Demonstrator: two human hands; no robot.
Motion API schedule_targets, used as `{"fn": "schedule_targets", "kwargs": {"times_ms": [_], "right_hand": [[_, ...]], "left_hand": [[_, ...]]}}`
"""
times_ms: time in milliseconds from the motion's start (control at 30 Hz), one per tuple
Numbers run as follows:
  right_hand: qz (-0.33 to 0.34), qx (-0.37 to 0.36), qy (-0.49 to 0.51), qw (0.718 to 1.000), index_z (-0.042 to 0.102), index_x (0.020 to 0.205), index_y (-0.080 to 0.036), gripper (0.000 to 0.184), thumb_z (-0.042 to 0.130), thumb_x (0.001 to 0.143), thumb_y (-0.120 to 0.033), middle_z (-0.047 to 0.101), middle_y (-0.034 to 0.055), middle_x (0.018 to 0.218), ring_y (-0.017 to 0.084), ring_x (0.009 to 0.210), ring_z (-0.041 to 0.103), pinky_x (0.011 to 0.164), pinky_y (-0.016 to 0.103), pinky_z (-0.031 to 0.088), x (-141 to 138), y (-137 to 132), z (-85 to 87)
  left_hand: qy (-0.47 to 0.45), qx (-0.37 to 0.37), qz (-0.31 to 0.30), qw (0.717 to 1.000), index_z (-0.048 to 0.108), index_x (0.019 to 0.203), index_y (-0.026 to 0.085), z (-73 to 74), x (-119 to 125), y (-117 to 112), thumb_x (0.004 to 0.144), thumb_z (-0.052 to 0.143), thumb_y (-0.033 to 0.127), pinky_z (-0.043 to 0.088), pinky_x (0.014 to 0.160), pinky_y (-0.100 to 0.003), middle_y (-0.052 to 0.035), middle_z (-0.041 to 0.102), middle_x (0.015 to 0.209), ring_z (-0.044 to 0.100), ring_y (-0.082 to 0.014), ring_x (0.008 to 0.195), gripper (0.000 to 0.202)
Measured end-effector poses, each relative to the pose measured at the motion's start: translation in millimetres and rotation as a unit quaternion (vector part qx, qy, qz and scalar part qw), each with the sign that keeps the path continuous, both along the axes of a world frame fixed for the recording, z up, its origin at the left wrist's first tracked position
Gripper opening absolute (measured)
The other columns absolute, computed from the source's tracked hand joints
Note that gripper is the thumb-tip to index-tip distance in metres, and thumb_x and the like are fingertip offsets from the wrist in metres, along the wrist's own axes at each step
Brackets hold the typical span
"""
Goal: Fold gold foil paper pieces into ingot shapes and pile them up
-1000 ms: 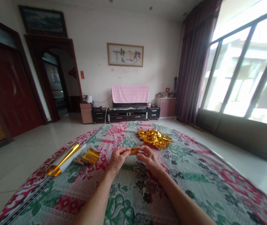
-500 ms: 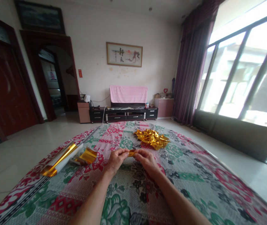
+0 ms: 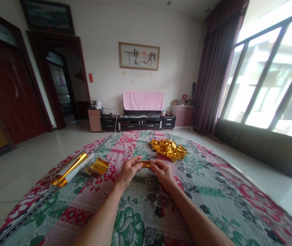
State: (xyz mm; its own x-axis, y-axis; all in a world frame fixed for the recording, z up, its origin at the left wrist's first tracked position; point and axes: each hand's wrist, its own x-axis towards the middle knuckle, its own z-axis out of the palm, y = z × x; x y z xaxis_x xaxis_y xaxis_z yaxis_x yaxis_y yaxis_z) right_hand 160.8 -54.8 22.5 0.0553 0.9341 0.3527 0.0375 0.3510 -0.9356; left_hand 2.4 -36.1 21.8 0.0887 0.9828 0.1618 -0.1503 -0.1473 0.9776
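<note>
Between my two hands is a small folded strip of gold foil paper (image 3: 145, 164), held just above the flowered cloth. My left hand (image 3: 131, 169) pinches its left end between thumb and fingers. At the right end, my right hand (image 3: 162, 171) grips it the same way. Beyond my hands lies a heap of folded gold foil pieces (image 3: 169, 149). To the left rest a rolled gold and white foil sheet (image 3: 70, 169) and a smaller curled stack of gold foil sheets (image 3: 98, 166).
A round surface under a floral cloth (image 3: 135, 191) spreads beneath everything. Past its far edge stands a low black cabinet (image 3: 139, 124) with a pink cloth (image 3: 143, 101) over a screen. Tall windows (image 3: 269, 75) and a purple curtain (image 3: 212, 75) are on the right.
More of the gold foil strip shows between my hands, which are slightly farther apart. The left fingers have lifted a little. The whole view has shifted slightly.
</note>
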Motion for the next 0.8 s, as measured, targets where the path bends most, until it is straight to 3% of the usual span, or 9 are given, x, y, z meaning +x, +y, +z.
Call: {"fn": "schedule_targets", "kwargs": {"times_ms": [267,800], "right_hand": [[0.009,0.001,0.021,1.0,0.062,0.074,-0.016,0.027,0.064,0.064,-0.041,0.058,-0.0001,0.065,0.011,0.058,0.049,0.055,0.023,0.04,-1,1,-2.9],[0.004,-0.014,0.046,0.999,0.062,0.095,-0.017,0.049,0.068,0.058,-0.049,0.065,0.004,0.073,0.017,0.064,0.059,0.059,0.029,0.048,-1,7,-9.0]], "left_hand": [[0.011,0.03,0.029,0.999,0.066,0.096,0.013,-4.8,2,5,0.06,0.068,0.03,0.042,0.056,-0.019,-0.0029,0.067,0.075,0.055,-0.009,0.059,0.04],[0.029,0.054,0.039,0.997,0.068,0.093,0.014,-2.1,4,3,0.063,0.065,0.023,0.05,0.064,-0.023,-0.004,0.07,0.082,0.063,-0.0147,0.07,0.031]]}}
